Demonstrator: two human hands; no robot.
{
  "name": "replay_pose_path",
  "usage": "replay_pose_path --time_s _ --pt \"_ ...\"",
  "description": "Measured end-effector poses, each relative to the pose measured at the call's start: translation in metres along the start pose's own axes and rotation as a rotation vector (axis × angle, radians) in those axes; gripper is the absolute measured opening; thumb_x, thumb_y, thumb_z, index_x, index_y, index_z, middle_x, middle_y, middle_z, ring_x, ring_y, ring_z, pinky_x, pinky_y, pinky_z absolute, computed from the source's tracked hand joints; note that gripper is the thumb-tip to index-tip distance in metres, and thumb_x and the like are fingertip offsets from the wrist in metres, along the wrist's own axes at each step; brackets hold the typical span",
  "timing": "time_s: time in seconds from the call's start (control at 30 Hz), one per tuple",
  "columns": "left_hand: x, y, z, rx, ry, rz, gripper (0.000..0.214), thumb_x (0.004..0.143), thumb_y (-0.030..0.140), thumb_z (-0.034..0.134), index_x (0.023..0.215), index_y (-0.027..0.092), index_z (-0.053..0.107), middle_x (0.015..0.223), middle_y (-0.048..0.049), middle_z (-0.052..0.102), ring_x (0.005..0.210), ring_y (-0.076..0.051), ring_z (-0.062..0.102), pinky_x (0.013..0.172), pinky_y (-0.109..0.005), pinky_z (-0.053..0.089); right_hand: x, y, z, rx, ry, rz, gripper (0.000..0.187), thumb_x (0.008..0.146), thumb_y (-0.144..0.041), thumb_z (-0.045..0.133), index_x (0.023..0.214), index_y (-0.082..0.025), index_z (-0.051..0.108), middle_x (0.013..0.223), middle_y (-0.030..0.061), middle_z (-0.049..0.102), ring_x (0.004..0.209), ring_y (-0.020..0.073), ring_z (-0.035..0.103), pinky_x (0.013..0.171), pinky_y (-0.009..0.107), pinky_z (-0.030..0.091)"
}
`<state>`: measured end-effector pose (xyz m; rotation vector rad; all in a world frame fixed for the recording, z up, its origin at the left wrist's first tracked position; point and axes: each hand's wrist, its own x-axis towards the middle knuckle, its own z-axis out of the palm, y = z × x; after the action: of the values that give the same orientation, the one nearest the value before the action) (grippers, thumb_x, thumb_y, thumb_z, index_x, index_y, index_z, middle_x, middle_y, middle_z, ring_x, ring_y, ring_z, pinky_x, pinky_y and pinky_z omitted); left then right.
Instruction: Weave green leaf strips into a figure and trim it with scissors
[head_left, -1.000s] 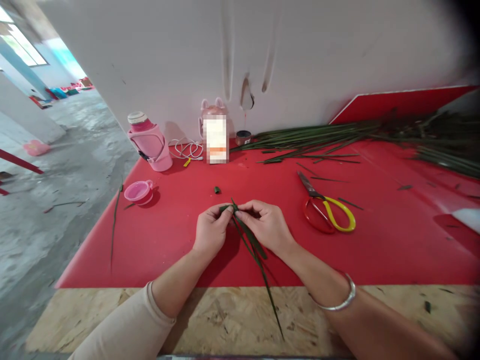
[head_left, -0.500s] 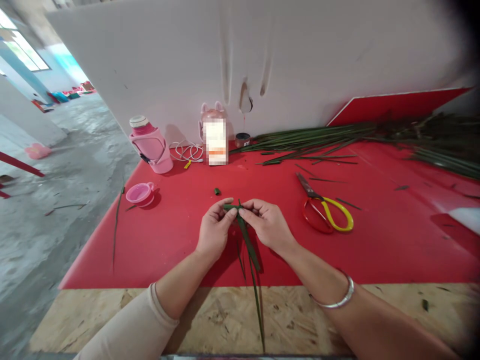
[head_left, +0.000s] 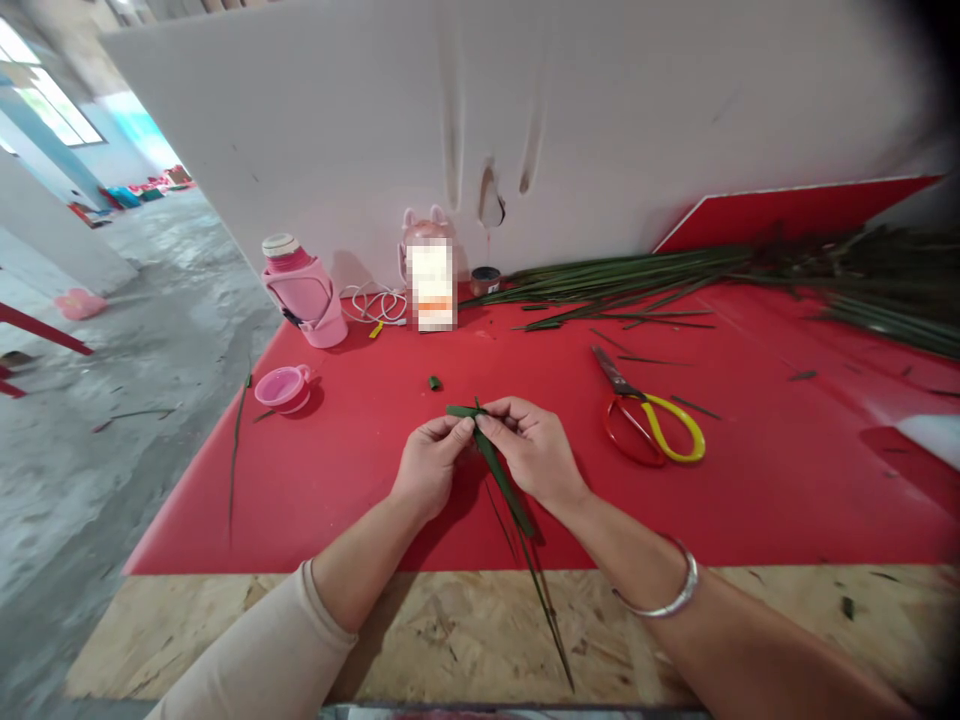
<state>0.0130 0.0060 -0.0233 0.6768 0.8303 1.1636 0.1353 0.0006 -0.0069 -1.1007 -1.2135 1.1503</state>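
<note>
Both hands meet over the red table cover [head_left: 360, 470], pinching a long green leaf strip [head_left: 504, 484]. My left hand [head_left: 430, 468] is closed on the folded top of the strip. My right hand [head_left: 529, 447] pinches the same fold from the other side. The strip's short end sticks out to the left above my fingers. Its long thin tails trail down toward me, past the red cover onto the bare chipboard edge [head_left: 465, 630]. A silver bangle [head_left: 671, 598] sits on my right wrist.
Red and yellow scissors [head_left: 651, 420] lie right of my hands. A pile of long green leaves [head_left: 675, 275] stretches along the back right. At the back left stand a pink flask [head_left: 304, 290], its pink cup [head_left: 281, 387], a white cable [head_left: 375, 300] and a small pink container [head_left: 429, 265]. A small leaf offcut [head_left: 434, 382] lies ahead.
The strip's long tails swung from pointing straight at me to slanting right again. Both hands kept their pinch on the fold and shifted only slightly.
</note>
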Motion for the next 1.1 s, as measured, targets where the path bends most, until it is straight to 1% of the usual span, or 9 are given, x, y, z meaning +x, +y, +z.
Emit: replay_pose_path --time_s 0.1,0.27,0.4,0.47,0.63,0.83,0.97,1.03,1.1 --pt "0.001 -0.001 0.001 -0.004 -0.005 0.009 0.021 0.061 0.03 0.076 0.073 0.014 0.068 0.068 -0.0013 0.066 0.064 -0.01 0.059 0.071 -0.025 0.046 0.002 0.003 -0.001 -0.009 -0.023 0.003 0.015 0.074 -0.03 0.062 0.082 -0.019 0.066 0.068 -0.0002 0.064 0.061 0.0122 0.058 0.059 0.024 0.047" --pt "-0.001 -0.002 0.006 -0.027 0.088 0.048 0.024 0.059 0.029 0.077 0.075 0.014 0.067 0.068 -0.0007 0.065 0.061 -0.009 0.058 0.066 -0.023 0.045 0.002 0.004 0.0 -0.095 -0.061 -0.053 0.018 0.079 -0.029 0.055 0.089 -0.019 0.067 0.076 0.0021 0.066 0.073 0.0154 0.062 0.065 0.027 0.048" --pt "-0.004 0.0 0.012 -0.07 0.137 0.061 0.023 0.057 0.027 0.078 0.071 0.013 0.066 0.067 -0.0008 0.066 0.059 -0.008 0.057 0.064 -0.022 0.044 0.0 0.002 0.003 -0.133 -0.048 -0.049 0.029 0.082 -0.03 0.052 0.108 -0.018 0.057 0.068 0.0001 0.063 0.061 0.0135 0.058 0.056 0.025 0.046" --pt "-0.005 0.001 0.015 -0.116 0.146 0.051 0.023 0.056 0.025 0.078 0.071 0.013 0.065 0.069 -0.0008 0.067 0.061 -0.008 0.058 0.066 -0.022 0.044 -0.002 0.001 0.005 -0.176 0.005 -0.062 0.034 0.081 -0.03 0.053 0.113 -0.017 0.051 0.065 -0.0013 0.061 0.055 0.0123 0.055 0.052 0.024 0.043" --pt "-0.005 0.0 0.022 -0.189 0.14 0.071 0.022 0.059 0.025 0.076 0.074 0.014 0.064 0.069 -0.0002 0.066 0.062 -0.008 0.058 0.067 -0.021 0.044 -0.007 0.001 0.011 -0.19 0.157 -0.102 0.032 0.081 -0.032 0.055 0.108 -0.017 0.047 0.065 -0.0006 0.063 0.054 0.014 0.057 0.053 0.026 0.045" --pt "-0.001 -0.003 0.021 -0.063 0.223 0.215 0.022 0.064 0.022 0.073 0.06 0.015 0.052 0.057 0.0043 0.058 0.052 -0.005 0.052 0.057 -0.018 0.041 -0.006 0.006 0.013 -0.065 0.103 -0.058 0.021 0.081 -0.035 0.055 0.094 -0.019 0.054 0.073 0.0026 0.065 0.064 0.0157 0.061 0.058 0.027 0.048" --pt "0.0 -0.001 0.024 -0.203 0.194 0.078 0.023 0.059 0.02 0.076 0.075 0.015 0.06 0.066 0.0015 0.064 0.057 -0.007 0.057 0.061 -0.02 0.044 -0.005 0.006 0.01 -0.054 0.125 -0.024 0.022 0.08 -0.035 0.056 0.095 -0.019 0.054 0.075 0.0031 0.065 0.066 0.0161 0.062 0.061 0.028 0.05" --pt "-0.001 0.001 0.026 -0.242 0.141 -0.002 0.029 0.058 0.02 0.077 0.083 0.014 0.064 0.069 -0.0006 0.066 0.059 -0.008 0.058 0.062 -0.021 0.044 -0.006 0.004 0.009 -0.041 0.124 -0.025 0.02 0.08 -0.035 0.057 0.092 -0.019 0.055 0.077 0.0042 0.066 0.069 0.0166 0.063 0.064 0.029 0.051" --pt "-0.003 0.002 0.026 -0.225 0.08 -0.042 0.028 0.059 0.023 0.077 0.083 0.012 0.066 0.068 -0.0028 0.066 0.059 -0.009 0.059 0.061 -0.021 0.045 -0.008 0.002 0.009 -0.043 0.125 -0.033 0.019 0.08 -0.034 0.057 0.092 -0.019 0.056 0.077 0.0044 0.066 0.069 0.0167 0.063 0.065 0.03 0.052"
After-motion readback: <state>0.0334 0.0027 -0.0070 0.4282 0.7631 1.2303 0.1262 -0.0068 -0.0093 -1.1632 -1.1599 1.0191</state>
